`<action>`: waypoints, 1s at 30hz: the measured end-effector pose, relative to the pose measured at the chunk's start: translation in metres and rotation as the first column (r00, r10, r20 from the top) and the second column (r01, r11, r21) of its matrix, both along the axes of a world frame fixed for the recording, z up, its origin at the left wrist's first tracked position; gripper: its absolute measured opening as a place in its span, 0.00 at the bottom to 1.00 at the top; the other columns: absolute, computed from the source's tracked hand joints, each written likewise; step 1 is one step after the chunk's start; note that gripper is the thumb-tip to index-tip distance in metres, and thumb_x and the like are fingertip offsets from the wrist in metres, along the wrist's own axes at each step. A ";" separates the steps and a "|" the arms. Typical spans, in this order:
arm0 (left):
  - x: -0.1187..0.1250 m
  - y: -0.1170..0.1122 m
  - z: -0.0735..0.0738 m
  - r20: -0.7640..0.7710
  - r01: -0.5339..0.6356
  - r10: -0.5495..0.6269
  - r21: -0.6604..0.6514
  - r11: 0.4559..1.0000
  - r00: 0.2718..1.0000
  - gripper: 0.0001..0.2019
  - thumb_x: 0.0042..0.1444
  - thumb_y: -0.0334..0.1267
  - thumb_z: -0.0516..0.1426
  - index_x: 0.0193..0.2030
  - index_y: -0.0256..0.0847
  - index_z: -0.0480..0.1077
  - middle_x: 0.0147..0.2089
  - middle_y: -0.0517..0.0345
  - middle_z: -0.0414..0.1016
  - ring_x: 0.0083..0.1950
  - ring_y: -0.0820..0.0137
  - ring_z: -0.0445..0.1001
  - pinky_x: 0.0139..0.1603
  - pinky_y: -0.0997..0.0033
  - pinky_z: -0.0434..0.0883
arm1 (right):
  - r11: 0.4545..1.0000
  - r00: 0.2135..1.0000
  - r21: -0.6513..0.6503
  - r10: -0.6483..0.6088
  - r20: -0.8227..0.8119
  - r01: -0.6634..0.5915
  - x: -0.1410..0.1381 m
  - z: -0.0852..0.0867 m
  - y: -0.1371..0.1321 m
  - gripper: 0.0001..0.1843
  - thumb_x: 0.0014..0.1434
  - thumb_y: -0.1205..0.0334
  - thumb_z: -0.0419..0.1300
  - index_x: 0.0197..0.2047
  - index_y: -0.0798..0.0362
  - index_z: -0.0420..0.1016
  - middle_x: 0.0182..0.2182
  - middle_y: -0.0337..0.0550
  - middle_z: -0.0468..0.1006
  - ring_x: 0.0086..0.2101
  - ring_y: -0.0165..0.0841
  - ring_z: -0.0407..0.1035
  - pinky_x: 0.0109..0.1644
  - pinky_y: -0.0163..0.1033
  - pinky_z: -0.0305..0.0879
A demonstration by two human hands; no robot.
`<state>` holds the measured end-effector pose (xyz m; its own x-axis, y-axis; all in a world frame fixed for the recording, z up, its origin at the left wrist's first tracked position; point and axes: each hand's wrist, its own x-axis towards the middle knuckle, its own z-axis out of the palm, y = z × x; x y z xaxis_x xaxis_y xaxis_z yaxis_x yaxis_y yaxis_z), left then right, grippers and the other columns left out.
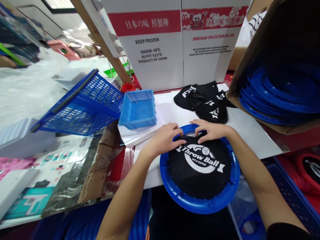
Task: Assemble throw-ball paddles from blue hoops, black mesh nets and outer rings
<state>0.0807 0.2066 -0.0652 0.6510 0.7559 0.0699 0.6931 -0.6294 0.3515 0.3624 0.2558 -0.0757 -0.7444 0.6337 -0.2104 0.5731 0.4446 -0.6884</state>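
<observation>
A round blue throw-ball disc (pixel 200 206) lies at the near edge of the white work surface, partly over my lap. Its black mesh cloth (pixel 197 180) has white "Throw Ball" print. Along the far edge a gap shows between cloth and rim. My left hand (pixel 168 137) grips the far left of the rim, with its thumb on the cloth. On the far right, my right hand (pixel 211 130) curls over the rim, thumb and forefinger bent at the cloth's edge. Beyond the disc lie several loose black printed cloths (pixel 212 111).
A blue tray (pixel 138 113) stands left of the cloths, beside a tilted blue basket (pixel 82 105). Large white cartons (pixel 160 73) block the back. On the right, a cardboard box (pixel 246 60) holds stacked blue rings (pixel 277 96). Red discs (pixel 308 170) sit lower right.
</observation>
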 end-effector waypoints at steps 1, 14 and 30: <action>0.005 0.000 -0.004 0.010 0.042 -0.042 0.015 0.999 0.999 0.13 0.64 0.49 0.62 0.49 0.44 0.76 0.55 0.46 0.75 0.58 0.52 0.73 0.59 0.51 0.70 | 1.000 1.000 -0.012 0.017 0.003 -0.017 -0.001 0.000 0.000 0.13 0.54 0.49 0.75 0.38 0.46 0.84 0.76 0.41 0.57 0.77 0.55 0.38 0.80 0.64 0.38; 0.005 0.000 -0.010 0.132 0.099 -0.070 -0.233 0.967 0.989 0.12 0.62 0.47 0.64 0.40 0.40 0.76 0.71 0.42 0.65 0.71 0.49 0.67 0.72 0.47 0.65 | 0.996 0.995 -0.029 0.086 0.052 -0.084 0.011 0.010 0.001 0.20 0.56 0.40 0.70 0.37 0.48 0.82 0.75 0.42 0.61 0.75 0.53 0.47 0.79 0.57 0.43; -0.009 0.021 -0.013 0.346 -0.029 0.174 -0.387 0.921 0.922 0.11 0.61 0.47 0.61 0.41 0.43 0.80 0.51 0.52 0.76 0.51 0.62 0.77 0.58 0.56 0.75 | 0.993 0.970 0.072 -0.069 -0.234 0.088 -0.001 -0.001 0.005 0.14 0.63 0.47 0.63 0.40 0.48 0.82 0.56 0.46 0.83 0.57 0.45 0.75 0.65 0.51 0.64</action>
<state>0.0712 0.2279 -0.0778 0.5515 0.8341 -0.0077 0.5209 -0.3372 0.7842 0.3614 0.2609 -0.0771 -0.7139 0.7001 0.0156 0.4387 0.4644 -0.7693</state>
